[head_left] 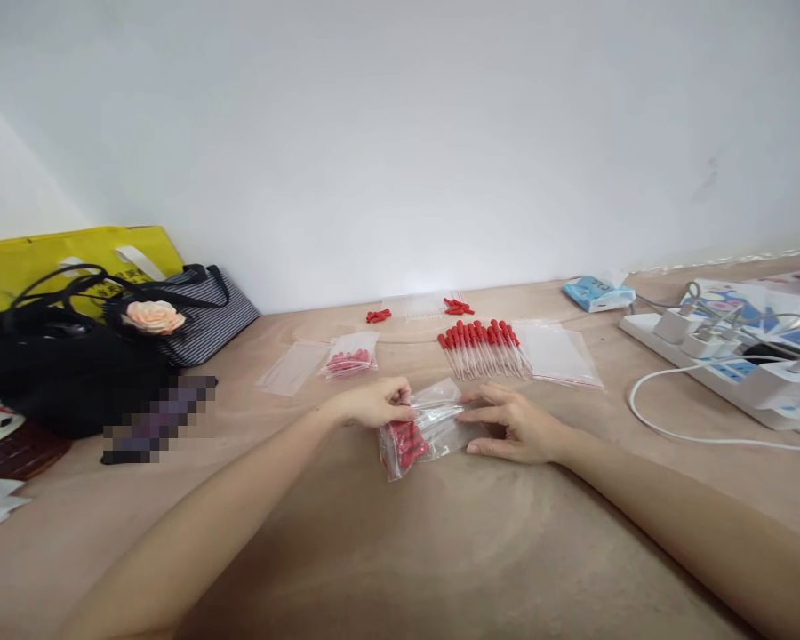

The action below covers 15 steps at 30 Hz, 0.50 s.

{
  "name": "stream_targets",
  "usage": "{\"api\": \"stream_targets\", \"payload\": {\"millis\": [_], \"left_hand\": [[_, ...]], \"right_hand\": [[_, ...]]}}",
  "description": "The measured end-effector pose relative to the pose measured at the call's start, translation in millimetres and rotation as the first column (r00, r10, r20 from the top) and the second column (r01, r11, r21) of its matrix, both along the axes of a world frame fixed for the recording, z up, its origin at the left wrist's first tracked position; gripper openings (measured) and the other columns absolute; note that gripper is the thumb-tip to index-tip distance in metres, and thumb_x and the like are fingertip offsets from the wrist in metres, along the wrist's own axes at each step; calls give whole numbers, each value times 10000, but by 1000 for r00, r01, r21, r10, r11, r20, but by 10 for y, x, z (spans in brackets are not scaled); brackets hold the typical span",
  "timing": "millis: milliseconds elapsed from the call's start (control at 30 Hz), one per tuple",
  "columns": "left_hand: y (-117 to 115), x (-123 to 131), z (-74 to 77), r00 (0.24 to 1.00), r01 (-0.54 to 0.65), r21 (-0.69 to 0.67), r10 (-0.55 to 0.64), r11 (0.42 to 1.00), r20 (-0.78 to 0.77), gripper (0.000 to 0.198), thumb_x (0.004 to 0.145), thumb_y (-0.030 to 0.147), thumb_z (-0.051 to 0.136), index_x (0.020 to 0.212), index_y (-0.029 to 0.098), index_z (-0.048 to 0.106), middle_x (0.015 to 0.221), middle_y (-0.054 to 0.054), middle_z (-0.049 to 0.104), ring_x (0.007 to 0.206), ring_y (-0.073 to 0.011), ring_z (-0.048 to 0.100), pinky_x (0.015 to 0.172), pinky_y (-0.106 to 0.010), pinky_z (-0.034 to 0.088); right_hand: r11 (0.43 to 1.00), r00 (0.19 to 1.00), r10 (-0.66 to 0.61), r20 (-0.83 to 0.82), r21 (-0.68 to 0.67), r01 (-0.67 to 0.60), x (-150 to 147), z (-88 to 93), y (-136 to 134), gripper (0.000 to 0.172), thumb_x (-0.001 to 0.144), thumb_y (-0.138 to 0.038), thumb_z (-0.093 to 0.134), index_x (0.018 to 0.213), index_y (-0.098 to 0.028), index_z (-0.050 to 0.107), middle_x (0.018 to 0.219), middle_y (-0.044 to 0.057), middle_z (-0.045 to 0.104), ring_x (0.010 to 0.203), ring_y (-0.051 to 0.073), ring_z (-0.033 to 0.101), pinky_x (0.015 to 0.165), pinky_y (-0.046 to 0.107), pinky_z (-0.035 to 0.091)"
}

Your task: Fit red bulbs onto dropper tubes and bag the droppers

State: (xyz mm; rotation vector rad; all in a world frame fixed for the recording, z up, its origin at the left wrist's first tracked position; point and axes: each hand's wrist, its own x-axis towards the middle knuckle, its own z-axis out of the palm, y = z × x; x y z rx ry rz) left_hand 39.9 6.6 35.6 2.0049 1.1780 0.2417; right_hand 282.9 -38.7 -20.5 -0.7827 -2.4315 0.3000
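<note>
My left hand (377,404) pinches the edge of a clear zip bag (440,409) lying low over the table. Small red rubber bulbs (406,443) are bunched at the bag's left end. At its right side, my right hand (512,423) has its fingers spread, with fingertips against the plastic and the thumb apart. Beyond my hands lies a row of droppers (484,348), clear stems with red bulbs. To the left rests another bag of red bulbs (350,356) beside a flat clear bag (293,368). Flat zip bags (564,354) are stacked right of the droppers.
Two small piles of red bulbs (378,316) and clear stems (423,307) lie near the wall. A white power strip (707,364) with plugs and cables and a blue tissue pack (596,294) are at right. Bags, including a black one (73,373), crowd the left.
</note>
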Motion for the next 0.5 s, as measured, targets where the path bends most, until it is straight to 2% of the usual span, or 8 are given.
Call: {"api": "stream_targets", "payload": {"millis": [67, 133, 200, 267, 400, 500], "left_hand": [[-8, -166, -6, 989, -94, -59, 100, 994, 108, 217, 610, 306, 642, 688, 183, 480, 558, 68, 487, 491, -86, 440, 455, -175, 321], [54, -316, -3, 939, -277, -54, 282, 959, 198, 220, 638, 286, 630, 709, 183, 449, 561, 65, 498, 493, -86, 469, 464, -172, 340], [195, -419, 12, 839, -500, 4, 483, 866, 252, 197, 684, 258, 599, 732, 183, 424, 579, 52, 523, 501, -88, 503, 469, -171, 357], [395, -466, 24, 755, -633, 65, 596, 771, 272, 179, 724, 228, 563, 779, 185, 399, 632, 32, 549, 522, -89, 531, 486, -178, 382], [806, -469, -11, 679, -734, 171, 705, 658, 205, 257, 677, 178, 611, 822, 159, 401, 663, -11, 565, 556, -120, 563, 519, -215, 413], [1002, -499, -52, 659, -736, 290, 745, 612, 99, 302, 609, 187, 660, 816, 139, 445, 707, -57, 593, 670, -180, 590, 578, -249, 424]], "right_hand": [[1000, 1000, -4, 11, 2, 4, 2, -5, 1, 393, 752, -430, 557, 1070, -202, 593, 1082, 108, 529, 978, 211, 503, 838, 378, 418], [1000, 1000, -2, 21, -4, 2, 0, -8, 1, 388, 754, -429, 553, 1065, -201, 594, 1090, 106, 525, 981, 209, 502, 841, 375, 417], [1000, 1000, 3, 27, -11, -3, -3, -8, -1, 384, 757, -427, 550, 1060, -195, 596, 1096, 106, 522, 980, 206, 504, 842, 368, 419], [1000, 1000, 2, 28, -16, -2, -5, -7, -3, 390, 759, -424, 548, 1065, -186, 593, 1097, 110, 519, 981, 204, 504, 842, 361, 420], [1000, 1000, -11, 25, -10, 12, -10, -7, -4, 410, 762, -425, 543, 1085, -175, 580, 1102, 120, 514, 988, 204, 502, 846, 361, 421], [1000, 1000, -18, 22, 0, 18, -14, -13, -2, 412, 760, -426, 545, 1082, -171, 581, 1098, 121, 518, 984, 204, 504, 844, 360, 424]]}}
